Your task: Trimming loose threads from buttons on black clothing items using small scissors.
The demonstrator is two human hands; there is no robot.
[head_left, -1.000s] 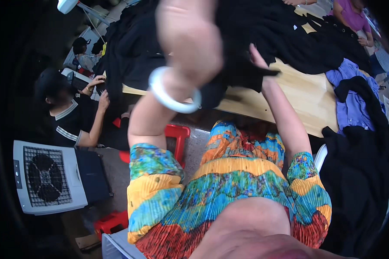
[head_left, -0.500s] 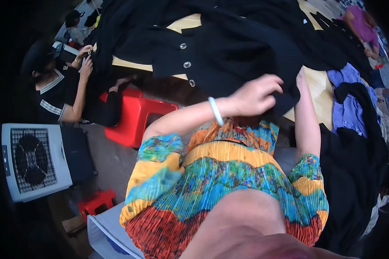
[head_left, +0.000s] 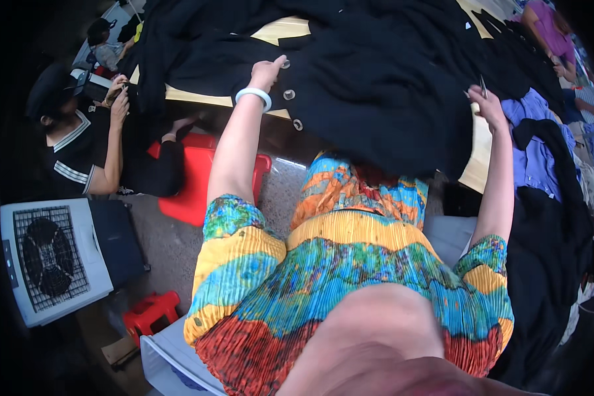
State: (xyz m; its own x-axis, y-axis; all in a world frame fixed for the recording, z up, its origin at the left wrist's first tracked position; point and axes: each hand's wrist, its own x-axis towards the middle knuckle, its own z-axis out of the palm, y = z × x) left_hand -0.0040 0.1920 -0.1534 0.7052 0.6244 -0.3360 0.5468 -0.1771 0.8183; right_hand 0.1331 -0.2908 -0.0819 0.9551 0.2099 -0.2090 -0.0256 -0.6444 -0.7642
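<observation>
A black knit garment point(head_left: 383, 99) with large shiny buttons point(head_left: 289, 95) down its left edge is spread before me on the table, its near edge hanging toward my lap. My left hand point(head_left: 266, 74), a pale bangle on its wrist, is closed on that buttoned edge beside the topmost visible button. At the garment's right side is my right hand point(head_left: 488, 107), its fingers closed round a small pointed metal tool point(head_left: 482, 86) whose tip sticks up. Whether those fingers also grip the cloth cannot be made out.
More black garments cover the pale wooden table point(head_left: 201, 96). Purple cloth point(head_left: 533, 148) lies at the right. On the left, a seated person point(head_left: 79, 145) handles something small near a red stool point(head_left: 185, 175). A boxy fan point(head_left: 53, 254) and a grey plastic crate point(head_left: 171, 360) stand lower left.
My left hand has moved from the middle up and left to the buttoned edge. My right hand has shifted right, and its metal tool now shows. The garment lies more spread out.
</observation>
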